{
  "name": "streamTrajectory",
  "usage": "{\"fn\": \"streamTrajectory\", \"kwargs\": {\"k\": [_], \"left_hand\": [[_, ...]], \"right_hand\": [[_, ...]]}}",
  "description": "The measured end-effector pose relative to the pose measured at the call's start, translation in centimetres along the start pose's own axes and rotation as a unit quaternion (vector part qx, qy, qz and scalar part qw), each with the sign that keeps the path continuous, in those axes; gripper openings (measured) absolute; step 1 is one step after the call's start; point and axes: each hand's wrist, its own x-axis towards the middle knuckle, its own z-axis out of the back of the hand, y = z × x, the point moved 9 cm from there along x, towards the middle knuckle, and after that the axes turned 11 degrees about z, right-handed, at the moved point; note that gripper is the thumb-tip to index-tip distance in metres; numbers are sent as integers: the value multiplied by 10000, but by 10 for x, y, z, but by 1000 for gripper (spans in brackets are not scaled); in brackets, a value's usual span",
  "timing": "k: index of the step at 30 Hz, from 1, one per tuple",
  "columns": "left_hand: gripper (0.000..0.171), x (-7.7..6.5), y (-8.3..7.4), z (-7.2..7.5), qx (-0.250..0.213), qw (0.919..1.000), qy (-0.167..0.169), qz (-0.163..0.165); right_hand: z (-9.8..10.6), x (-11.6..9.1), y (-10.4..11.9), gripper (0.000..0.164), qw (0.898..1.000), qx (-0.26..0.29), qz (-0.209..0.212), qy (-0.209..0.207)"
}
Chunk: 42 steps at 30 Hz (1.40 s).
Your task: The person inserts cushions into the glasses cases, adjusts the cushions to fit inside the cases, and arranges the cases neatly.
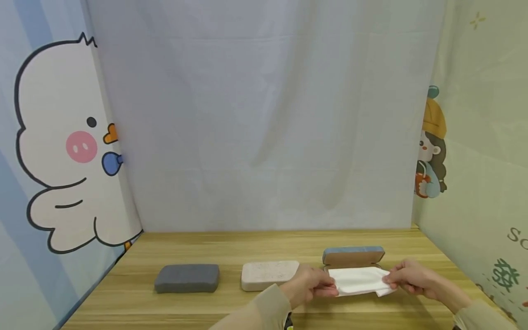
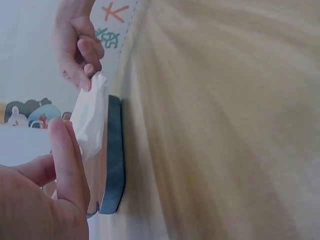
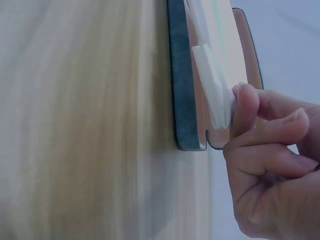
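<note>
A folded white cloth (image 1: 356, 280) is stretched between both hands over an open blue glasses case (image 1: 354, 250) with a brown lining. The left hand (image 1: 309, 285) pinches the cloth's left end between thumb and fingers. At the right end, the right hand (image 1: 416, 279) pinches a corner, and a small flap hangs down there. In the right wrist view the cloth (image 3: 215, 85) overlaps the opening of the case's lower half (image 3: 182, 85). The inside of the case is mostly hidden under the cloth.
Left of the open case lies a closed cream case (image 1: 264, 274), partly behind the left hand. Farther left is a closed dark grey case (image 1: 187, 277). All stand on a wood-grain table (image 1: 198, 311), with a white curtain (image 1: 247, 137) behind and printed cloth walls either side.
</note>
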Motion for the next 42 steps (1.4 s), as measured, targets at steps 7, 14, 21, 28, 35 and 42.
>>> {"fn": "streamTrajectory", "kwargs": {"k": [7,14,21,28,35,42], "left_hand": [[9,12,-10,4,-153,9997,-120,-150],[7,22,-15,7,-123,9992,-289,-257],[11,23,-20,4,417,9953,-642,-601],[22,23,-24,2,1153,9841,-937,-970],[28,18,-31,-3,2271,9517,-1379,-1538],[24,18,-29,-6,3278,9136,-1807,-1585]], "right_hand": [[6,16,-2,20,10000,83,9,-30],[14,26,-10,17,9996,29,-127,-250],[16,29,-18,17,9982,-80,-229,-543],[18,30,-21,17,9955,-507,-118,-790],[25,28,-21,19,9866,-1074,-253,-1206],[23,27,-21,13,9836,-1106,-99,-1420]]}}
